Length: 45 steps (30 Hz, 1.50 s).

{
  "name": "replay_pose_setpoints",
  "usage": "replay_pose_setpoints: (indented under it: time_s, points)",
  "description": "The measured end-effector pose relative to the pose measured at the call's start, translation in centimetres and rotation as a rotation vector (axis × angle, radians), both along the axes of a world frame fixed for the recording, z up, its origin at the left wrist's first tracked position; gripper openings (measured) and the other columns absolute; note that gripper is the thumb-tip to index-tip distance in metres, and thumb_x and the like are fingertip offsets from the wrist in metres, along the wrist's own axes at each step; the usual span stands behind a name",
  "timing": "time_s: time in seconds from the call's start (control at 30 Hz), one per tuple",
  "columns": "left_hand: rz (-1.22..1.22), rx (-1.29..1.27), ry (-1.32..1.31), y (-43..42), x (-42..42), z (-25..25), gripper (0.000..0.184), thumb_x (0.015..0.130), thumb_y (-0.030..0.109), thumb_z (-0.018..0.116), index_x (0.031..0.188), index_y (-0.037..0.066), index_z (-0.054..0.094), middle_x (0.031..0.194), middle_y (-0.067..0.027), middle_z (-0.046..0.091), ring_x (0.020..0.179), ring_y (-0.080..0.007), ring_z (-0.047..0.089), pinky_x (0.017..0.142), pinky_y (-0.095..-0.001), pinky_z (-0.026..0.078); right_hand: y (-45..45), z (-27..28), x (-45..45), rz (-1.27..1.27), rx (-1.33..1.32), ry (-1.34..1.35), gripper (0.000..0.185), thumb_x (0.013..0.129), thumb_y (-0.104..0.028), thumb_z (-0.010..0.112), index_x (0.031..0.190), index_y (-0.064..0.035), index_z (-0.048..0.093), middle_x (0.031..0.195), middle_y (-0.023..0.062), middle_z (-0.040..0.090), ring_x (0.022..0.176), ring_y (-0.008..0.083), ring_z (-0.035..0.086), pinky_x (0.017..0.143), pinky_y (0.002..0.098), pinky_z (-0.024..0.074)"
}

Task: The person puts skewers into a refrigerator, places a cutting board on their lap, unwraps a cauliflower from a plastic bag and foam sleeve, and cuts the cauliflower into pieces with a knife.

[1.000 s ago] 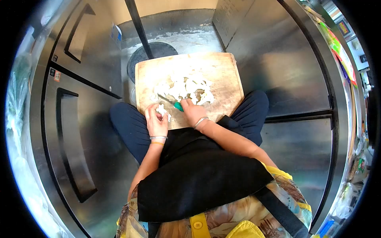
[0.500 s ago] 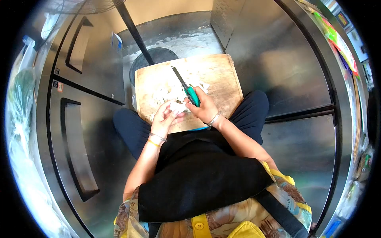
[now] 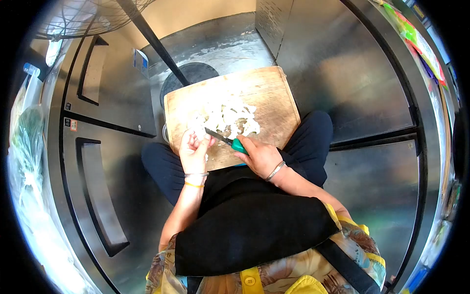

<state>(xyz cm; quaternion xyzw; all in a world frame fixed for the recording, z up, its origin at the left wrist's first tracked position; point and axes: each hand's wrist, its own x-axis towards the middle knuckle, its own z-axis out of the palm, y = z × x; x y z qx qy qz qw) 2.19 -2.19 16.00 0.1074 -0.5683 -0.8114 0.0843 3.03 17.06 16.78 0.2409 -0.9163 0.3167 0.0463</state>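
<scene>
A wooden cutting board (image 3: 276, 100) lies across my lap, with chopped white pieces (image 3: 230, 115), probably vegetable, heaped on its middle. My right hand (image 3: 262, 159) is closed around the green handle of a knife (image 3: 238, 145). Its dark blade points left and its tip is by the fingers of my left hand (image 3: 195, 153). Those fingers are pinched over the board's left part, on a pale white piece (image 3: 199, 131) that is overexposed and partly covered by the fingers. I cannot tell whether the blade touches it.
Steel cabinets with long handles stand at left (image 3: 107, 186) and right (image 3: 367, 181), close to my knees. Beyond the board, a black pole (image 3: 156, 44) rises from a round dark base (image 3: 196, 73) to a wire fan cage (image 3: 88, 19). Plastic bags (image 3: 32, 147) line the left edge.
The knife has swung down from pointing up and away to pointing left at my left hand. My left hand has shifted slightly left with the white piece. The view has tilted a little.
</scene>
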Motion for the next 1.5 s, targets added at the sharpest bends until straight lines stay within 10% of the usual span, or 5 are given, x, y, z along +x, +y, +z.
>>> replay_pose_setpoints:
  time_s: [0.6, 0.9, 1.27, 1.37, 1.5]
  points:
    - [-0.057, -0.262, 0.032, 1.3, 0.5, -0.3, 0.023, 0.081, -0.008, 0.059, 0.1, 0.002, 0.051, 0.091, -0.0056, 0.06, 0.075, -0.0106, 0.06, 0.067, -0.0236, 0.052, 3.8, -3.3, 0.0, -0.328, 0.155, -0.237, 0.035, 0.086, -0.031, 0.055, 0.114, -0.0098, 0.049, 0.087, 0.0155, 0.063, 0.071, 0.0342, 0.062, 0.059, 0.0435, 0.0499]
    - [-0.217, 0.923, -0.408, -0.4, -0.1, 0.7, 0.032, 0.086, 0.014, 0.057, 0.115, 0.001, 0.051, 0.103, -0.0136, 0.06, 0.089, -0.0233, 0.058, 0.079, -0.0328, 0.05, 2.0, -0.8, 0.8, -0.156, -0.215, -0.241, 0.038, 0.085, -0.029, 0.059, 0.114, -0.007, 0.052, 0.096, 0.0174, 0.061, 0.084, 0.0341, 0.061, 0.068, 0.041, 0.0498]
    - [-0.348, 1.227, -0.513, 0.3, 0.7, 1.3, 0.02, 0.085, 0.013, 0.057, 0.099, -0.002, 0.054, 0.087, -0.0121, 0.058, 0.074, -0.0175, 0.055, 0.064, -0.0238, 0.048, 1.8, -2.2, -0.1, -0.184, -0.053, -0.108, 0.038, 0.081, -0.028, 0.063, 0.112, -0.0105, 0.052, 0.087, 0.0131, 0.062, 0.076, 0.0329, 0.061, 0.062, 0.0397, 0.0497]
    - [-0.355, 0.94, -0.427, 0.2, 1.2, 1.6, 0.023, 0.086, 0.011, 0.058, 0.105, -0.001, 0.053, 0.093, -0.012, 0.059, 0.076, -0.0168, 0.056, 0.065, -0.0236, 0.047, 2.1, -4.1, -0.7, -0.231, -0.03, -0.199, 0.037, 0.082, -0.027, 0.064, 0.111, -0.0083, 0.052, 0.083, 0.013, 0.062, 0.072, 0.0294, 0.062, 0.062, 0.0373, 0.0497]
    - [-0.24, 0.394, -0.232, 1.3, 1.8, 2.7, 0.028, 0.084, 0.004, 0.06, 0.111, 0.001, 0.051, 0.101, -0.0099, 0.059, 0.084, -0.0146, 0.057, 0.069, -0.0239, 0.048, 0.7, 0.2, -1.1, -0.117, -0.778, -0.646, 0.029, 0.088, -0.021, 0.06, 0.109, -0.0028, 0.052, 0.084, 0.0056, 0.062, 0.049, 0.0087, 0.048, 0.046, 0.0236, 0.0396]
